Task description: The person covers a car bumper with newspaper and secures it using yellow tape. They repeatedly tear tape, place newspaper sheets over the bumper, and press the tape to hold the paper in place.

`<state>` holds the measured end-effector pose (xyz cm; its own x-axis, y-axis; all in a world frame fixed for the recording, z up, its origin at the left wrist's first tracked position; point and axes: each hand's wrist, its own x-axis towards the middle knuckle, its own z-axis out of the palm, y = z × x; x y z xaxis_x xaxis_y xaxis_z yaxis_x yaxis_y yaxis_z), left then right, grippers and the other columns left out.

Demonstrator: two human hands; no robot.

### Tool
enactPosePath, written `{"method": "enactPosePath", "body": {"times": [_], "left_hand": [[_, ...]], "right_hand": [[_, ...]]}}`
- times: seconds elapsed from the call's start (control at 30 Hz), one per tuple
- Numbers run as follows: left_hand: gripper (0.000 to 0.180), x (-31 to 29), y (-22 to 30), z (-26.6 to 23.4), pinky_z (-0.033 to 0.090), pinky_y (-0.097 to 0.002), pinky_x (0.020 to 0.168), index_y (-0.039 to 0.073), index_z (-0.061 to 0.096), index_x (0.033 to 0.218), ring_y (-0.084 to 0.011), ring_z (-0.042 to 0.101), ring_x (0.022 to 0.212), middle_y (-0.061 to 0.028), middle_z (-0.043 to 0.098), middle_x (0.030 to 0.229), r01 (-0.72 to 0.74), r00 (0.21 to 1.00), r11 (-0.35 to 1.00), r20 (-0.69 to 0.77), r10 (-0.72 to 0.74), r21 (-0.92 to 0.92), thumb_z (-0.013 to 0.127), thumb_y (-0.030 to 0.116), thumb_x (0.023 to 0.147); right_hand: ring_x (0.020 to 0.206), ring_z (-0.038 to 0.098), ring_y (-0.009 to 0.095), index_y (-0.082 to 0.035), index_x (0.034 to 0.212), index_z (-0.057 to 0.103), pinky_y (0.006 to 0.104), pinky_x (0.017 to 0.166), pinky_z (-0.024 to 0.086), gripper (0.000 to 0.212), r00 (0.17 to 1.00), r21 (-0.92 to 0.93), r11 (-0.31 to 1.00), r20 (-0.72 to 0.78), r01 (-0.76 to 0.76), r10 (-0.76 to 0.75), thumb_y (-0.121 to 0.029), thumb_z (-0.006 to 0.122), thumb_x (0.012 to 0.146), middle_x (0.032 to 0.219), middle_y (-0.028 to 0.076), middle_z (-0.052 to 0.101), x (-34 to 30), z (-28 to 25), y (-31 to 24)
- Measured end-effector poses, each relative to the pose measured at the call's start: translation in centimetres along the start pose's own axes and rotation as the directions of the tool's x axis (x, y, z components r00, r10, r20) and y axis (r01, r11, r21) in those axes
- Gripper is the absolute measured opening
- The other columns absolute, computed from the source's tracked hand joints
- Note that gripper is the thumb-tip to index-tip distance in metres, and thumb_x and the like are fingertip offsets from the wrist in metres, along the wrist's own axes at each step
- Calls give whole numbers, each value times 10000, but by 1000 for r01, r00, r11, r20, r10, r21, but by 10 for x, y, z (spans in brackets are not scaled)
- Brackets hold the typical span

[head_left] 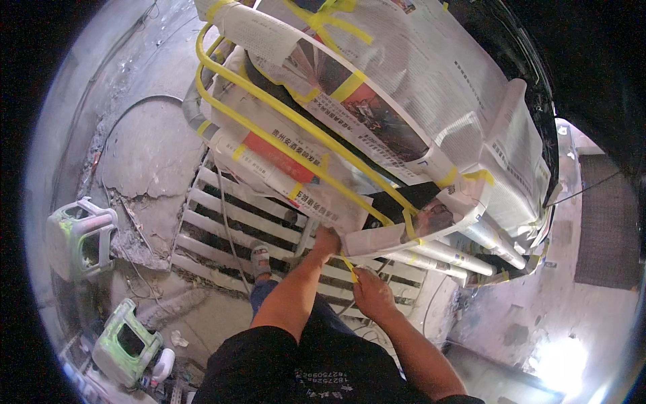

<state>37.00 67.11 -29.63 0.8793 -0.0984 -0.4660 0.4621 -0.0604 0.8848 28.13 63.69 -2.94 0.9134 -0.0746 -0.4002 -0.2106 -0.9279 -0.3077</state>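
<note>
My right hand (pixel 372 293) is closed on a strip of yellow masking tape (pixel 349 266), which runs up to the lower edge of a newspaper sheet (pixel 377 239). Just left of that edge, my left hand (pixel 328 241) is curled against the paper, its fingertips hidden. The newspaper belongs to a covering over a large curved body (pixel 431 74), perhaps part of a vehicle, with yellow tape along its joins. Two long bars (pixel 289 138) wrapped in yellow tape slant across its near side, ending just above my hands.
Below the covered body lies a slatted floor grate (pixel 235 209), with a thin cable across it. Two green-stained plastic stools (pixel 84 236) stand at the left. Paper-wrapped tubes (pixel 494 244) stick out to the right. A bright lamp (pixel 558 363) glares at lower right.
</note>
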Motion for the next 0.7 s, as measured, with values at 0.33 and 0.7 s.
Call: {"method": "enactPosePath", "body": {"times": [0.33, 0.7], "left_hand": [[302, -5, -9, -26, 469, -461, 754, -19, 576, 1074, -370, 605, 891, -230, 612, 1053, -21, 980, 1000, 200, 18, 11, 544, 213, 882], [659, -29, -5, -66, 215, -464, 1131, 115, 320, 1463, -350, 228, 1396, -150, 212, 1535, -177, 821, 984, 555, 136, 20, 381, 533, 958]], "right_hand": [[968, 637, 369, -36, 1171, 576, 462, 821, 533, 323, 999, 7, 1000, -50, -5, 5, -145, 530, 871, 1109, 192, 636, -1, -1, 2], [850, 659, 342, -47, 1192, 535, 466, 702, 542, 331, 995, -178, 981, 49, -75, 85, -144, 514, 876, 919, 150, 656, 8, -3, 20]]}}
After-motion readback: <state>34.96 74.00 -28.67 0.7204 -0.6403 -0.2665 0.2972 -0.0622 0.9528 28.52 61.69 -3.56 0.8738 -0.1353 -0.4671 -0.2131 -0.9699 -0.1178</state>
